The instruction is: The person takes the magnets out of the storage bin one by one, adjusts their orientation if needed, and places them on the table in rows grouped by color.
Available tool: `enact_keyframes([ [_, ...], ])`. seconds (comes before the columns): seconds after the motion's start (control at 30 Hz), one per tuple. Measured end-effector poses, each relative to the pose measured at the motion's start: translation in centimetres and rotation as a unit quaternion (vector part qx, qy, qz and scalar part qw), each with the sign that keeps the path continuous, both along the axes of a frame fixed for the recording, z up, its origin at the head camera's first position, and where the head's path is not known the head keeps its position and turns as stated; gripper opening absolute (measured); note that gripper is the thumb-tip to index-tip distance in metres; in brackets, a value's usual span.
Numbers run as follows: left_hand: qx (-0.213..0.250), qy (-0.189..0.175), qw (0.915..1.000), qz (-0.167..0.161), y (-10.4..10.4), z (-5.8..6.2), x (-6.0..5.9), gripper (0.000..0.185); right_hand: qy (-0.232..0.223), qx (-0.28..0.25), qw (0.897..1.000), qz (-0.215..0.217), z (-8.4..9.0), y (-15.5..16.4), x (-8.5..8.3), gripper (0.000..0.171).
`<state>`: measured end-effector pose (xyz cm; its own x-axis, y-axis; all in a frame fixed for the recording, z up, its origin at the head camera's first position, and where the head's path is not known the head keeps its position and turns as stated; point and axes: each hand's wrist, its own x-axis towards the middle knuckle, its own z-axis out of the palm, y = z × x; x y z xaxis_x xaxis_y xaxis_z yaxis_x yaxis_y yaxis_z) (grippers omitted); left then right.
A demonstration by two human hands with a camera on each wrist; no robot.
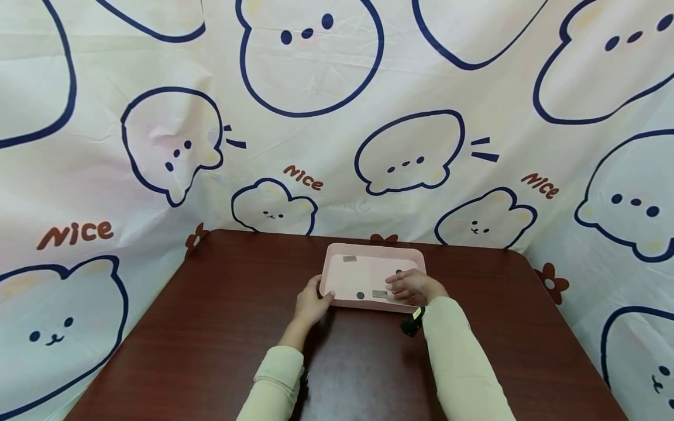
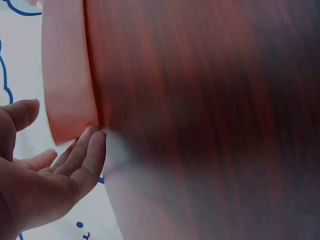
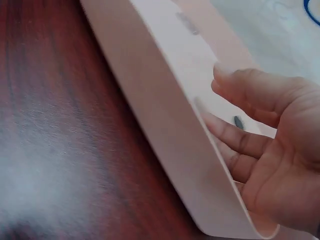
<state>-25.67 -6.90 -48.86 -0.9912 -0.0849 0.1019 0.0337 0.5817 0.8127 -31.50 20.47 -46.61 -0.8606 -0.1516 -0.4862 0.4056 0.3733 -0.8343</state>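
Note:
A shallow pale pink tray (image 1: 376, 248) lies toward the back of the table. In it are two flat grey rectangular pieces, one at the far left (image 1: 350, 258) and one near the front wall (image 1: 380, 294), plus two small dark round pieces, front (image 1: 360, 295) and far right (image 1: 398, 271). My left hand (image 1: 310, 302) holds the tray's front left corner, thumb by the rim and fingers low against the outer wall (image 2: 70, 75). My right hand (image 1: 416, 286) reaches over the front wall into the tray, thumb apart from the fingers, nothing visible between them. One fingertip is blurred.
The dark brown wooden table (image 1: 237, 280) extends around the tray. Behind it and at both sides hangs a pale cloth (image 1: 337, 146) printed with bear outlines. A small black device (image 1: 412, 323) sits at the right wrist.

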Motion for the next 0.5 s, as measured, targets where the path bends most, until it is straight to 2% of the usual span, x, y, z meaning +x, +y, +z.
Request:
enact_keyframes([
  [0.17,-0.011,-0.013,0.9998,0.012,0.0,0.1,-0.2,0.058,0.011,0.032,0.999,0.01,-0.5,-0.9,-0.3,0.026],
  [0.37,-0.015,-0.032,0.9994,0.002,-0.1,0.3,-0.5,0.059,0.036,0.094,0.993,0.064,-0.5,-1.7,-0.4,0.022],
  [0.5,-0.013,-0.04,0.9991,-0.004,-0.2,0.3,-0.9,0.061,0.048,0.121,0.989,0.07,-0.3,-2.3,-0.2,0.021],
])
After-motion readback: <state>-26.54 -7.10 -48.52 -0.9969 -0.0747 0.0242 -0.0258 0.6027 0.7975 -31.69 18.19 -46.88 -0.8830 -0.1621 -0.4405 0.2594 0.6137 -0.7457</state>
